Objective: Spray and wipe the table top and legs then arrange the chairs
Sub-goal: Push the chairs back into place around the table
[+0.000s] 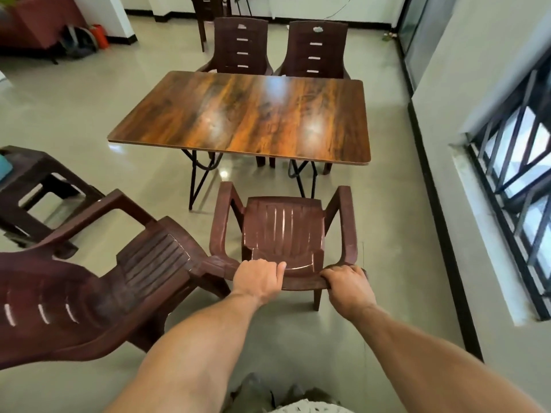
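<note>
A: At far left, what worried you?
B: The tilted chair [119,278] seemed to touch the middle chair [283,231]; a push might have snagged them.
A: The hands?
B: Left hand [258,280] and right hand [347,286] each gripped its backrest, fingers curled, short of the desk [247,114].
A: Hidden?
B: Its front legs, somewhere under the seat.

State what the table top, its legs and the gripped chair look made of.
Table top: likely wood-grain laminate, glossy, with bright reflections. Table legs: thin black rods, probably painted metal. Chair: brown moulded plastic, one-piece ribbed seat, slight sheen.
</note>
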Available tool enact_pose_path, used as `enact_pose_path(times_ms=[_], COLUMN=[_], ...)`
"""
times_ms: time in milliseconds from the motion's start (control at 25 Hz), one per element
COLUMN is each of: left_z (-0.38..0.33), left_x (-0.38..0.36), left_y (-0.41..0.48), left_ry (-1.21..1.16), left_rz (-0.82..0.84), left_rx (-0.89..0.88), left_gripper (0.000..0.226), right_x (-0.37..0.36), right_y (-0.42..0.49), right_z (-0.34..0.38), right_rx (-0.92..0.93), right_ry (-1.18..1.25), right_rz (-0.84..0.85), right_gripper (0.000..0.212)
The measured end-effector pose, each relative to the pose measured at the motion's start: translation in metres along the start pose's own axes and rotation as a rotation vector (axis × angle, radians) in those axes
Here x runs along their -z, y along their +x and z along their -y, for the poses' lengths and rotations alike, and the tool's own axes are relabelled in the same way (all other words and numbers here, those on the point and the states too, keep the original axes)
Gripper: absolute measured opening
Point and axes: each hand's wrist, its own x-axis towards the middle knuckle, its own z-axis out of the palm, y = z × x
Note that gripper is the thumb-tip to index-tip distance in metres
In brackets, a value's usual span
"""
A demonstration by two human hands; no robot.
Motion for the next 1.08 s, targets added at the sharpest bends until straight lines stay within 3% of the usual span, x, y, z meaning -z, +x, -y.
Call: enact_pose_path(times_ms=[160, 440, 640, 1080], left_z=[-0.011, -0.026, -0.022, -0.006], left_x=[0.006, 0.015, 0.021, 0.016], left_y=[0.011, 0.029, 0.034, 0.038], left_ry=[0.023, 0.011, -0.007, -0.035], left_rz=[0.005, 0.087, 0.168, 0.166], left_rx=[0.014, 0.2, 0.226, 0.277], left_gripper=[0.065, 0.072, 0.079, 0.081], right_x=[0.004, 0.015, 0.022, 0.017], right_y=[-0.002, 0.023, 0.021, 0.036], right_z=[-0.007, -0.025, -0.017, 0.011], right_rx=[-0.027, 0.013, 0.002, -0.014], right_ry=[0.033, 0.113, 0.147, 0.152], right_rz=[-0.03, -0.026, -0.068, -0.085], right_gripper=[0.045, 0.052, 0.05, 0.047])
